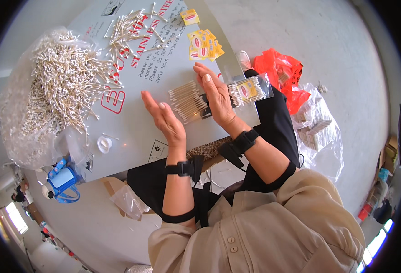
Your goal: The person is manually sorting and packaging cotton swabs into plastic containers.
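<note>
A neat row of cotton swabs (187, 101) lies on the table between my hands, on a dark strip that shows at its right end. My left hand (165, 122) is held just left of the row, its fingers stretched out and nothing in it. On the other side, my right hand (218, 101) hovers with straight fingers over the dark strip, also without anything in its grasp. Past my right wrist, a clear pouch (247, 91) of cotton swabs with a yellow card sits at the table's edge. Whether either hand touches the swabs, I cannot tell.
A big plastic bag (57, 86) spills loose swabs at left. More scattered swabs (130, 32) and yellow cards (205, 44) lie farther back. A small white tub (104, 144) and a blue container (63, 178) are near left. Red (280, 75) and clear bags (319, 132) rest right.
</note>
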The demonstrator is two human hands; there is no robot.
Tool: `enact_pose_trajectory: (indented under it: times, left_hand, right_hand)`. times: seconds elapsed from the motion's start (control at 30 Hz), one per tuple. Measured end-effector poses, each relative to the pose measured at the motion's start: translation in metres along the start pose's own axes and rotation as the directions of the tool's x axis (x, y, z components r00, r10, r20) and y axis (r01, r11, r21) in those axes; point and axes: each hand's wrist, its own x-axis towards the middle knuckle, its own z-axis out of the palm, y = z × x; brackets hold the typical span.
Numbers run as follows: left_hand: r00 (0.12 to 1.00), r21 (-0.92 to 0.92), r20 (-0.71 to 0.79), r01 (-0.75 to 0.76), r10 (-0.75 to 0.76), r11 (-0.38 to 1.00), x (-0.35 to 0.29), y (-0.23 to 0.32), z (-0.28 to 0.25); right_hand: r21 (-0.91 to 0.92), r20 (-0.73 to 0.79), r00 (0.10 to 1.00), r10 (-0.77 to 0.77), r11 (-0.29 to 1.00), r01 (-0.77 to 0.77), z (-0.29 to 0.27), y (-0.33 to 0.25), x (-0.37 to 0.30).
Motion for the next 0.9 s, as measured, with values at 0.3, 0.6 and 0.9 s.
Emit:
enact_pose_trajectory:
  times: [0.3,0.6,0.9]
  left_hand:
    - [0.988,-0.17,0.152,0.045,-0.019,0.985,0.009,0.006,0.019]
    - [0.996,-0.288,-0.004,0.079,-0.084,0.954,-0.019,0.013,0.019]
    - [0.996,-0.031,0.087,0.002,0.001,1.0,-0.013,0.018,0.002]
  right_hand:
    - [-0.053,0.027,1.0,-0.002,0.999,0.003,-0.002,0.003,-0.005]
    - [-0.119,-0.106,0.991,-0.081,0.991,0.069,0.002,-0.001,-0.025]
    - [0.028,-0.119,0.993,-0.007,1.0,0.01,-0.008,-0.006,-0.017]
